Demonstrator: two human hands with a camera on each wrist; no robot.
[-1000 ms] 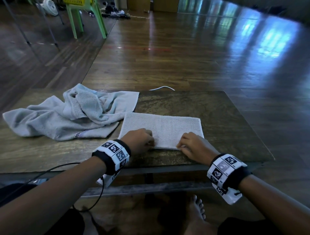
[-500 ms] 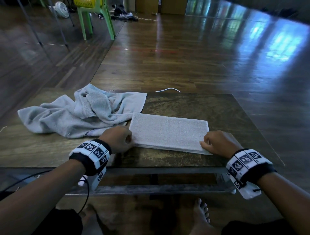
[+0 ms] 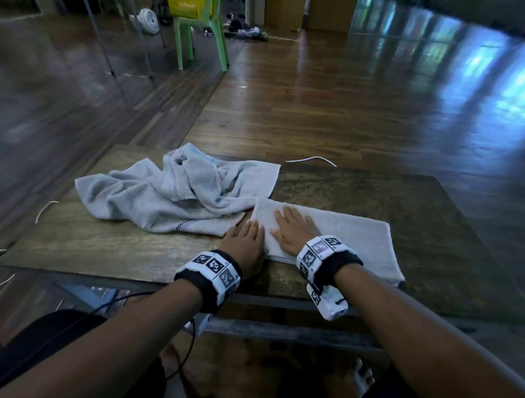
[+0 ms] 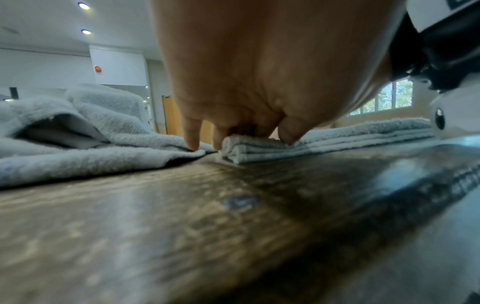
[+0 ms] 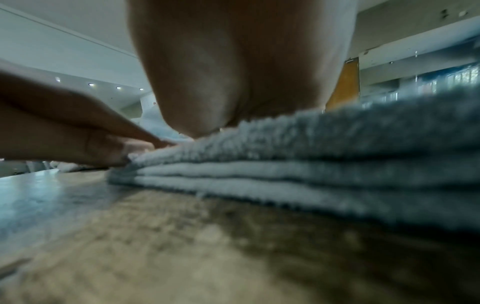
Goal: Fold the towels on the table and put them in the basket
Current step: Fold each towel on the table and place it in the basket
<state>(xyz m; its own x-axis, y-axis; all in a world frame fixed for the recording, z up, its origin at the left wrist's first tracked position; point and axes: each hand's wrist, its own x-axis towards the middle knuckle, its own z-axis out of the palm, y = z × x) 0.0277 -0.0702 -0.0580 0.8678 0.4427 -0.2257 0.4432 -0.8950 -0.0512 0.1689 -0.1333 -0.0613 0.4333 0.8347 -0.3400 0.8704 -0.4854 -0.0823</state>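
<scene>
A folded pale grey towel (image 3: pixel 349 241) lies flat near the front edge of the dark table (image 3: pixel 369 193). My right hand (image 3: pixel 287 218) rests palm down on the folded towel's left part, fingers straight. My left hand (image 3: pixel 250 227) lies at that towel's left end, fingers stretched out. In the left wrist view its thumb sits on top of the layered folded towel (image 4: pixel 337 135) while one finger touches the crumpled towel (image 4: pixel 78 131). The crumpled towel (image 3: pixel 176 196) is heaped on the table's left half. A yellow basket (image 3: pixel 184 3) stands on a green chair far off.
The green chair (image 3: pixel 199 37) and a small fan (image 3: pixel 147 20) stand on the wooden floor beyond the table. A white cable (image 3: pixel 312 159) lies past the table's far edge, another (image 3: pixel 42 210) at its left. My bare foot (image 3: pixel 363 377) shows under the table.
My right hand has gone from the folded towel's right end to its left part and now lies flat. My left hand has uncurled at the left end.
</scene>
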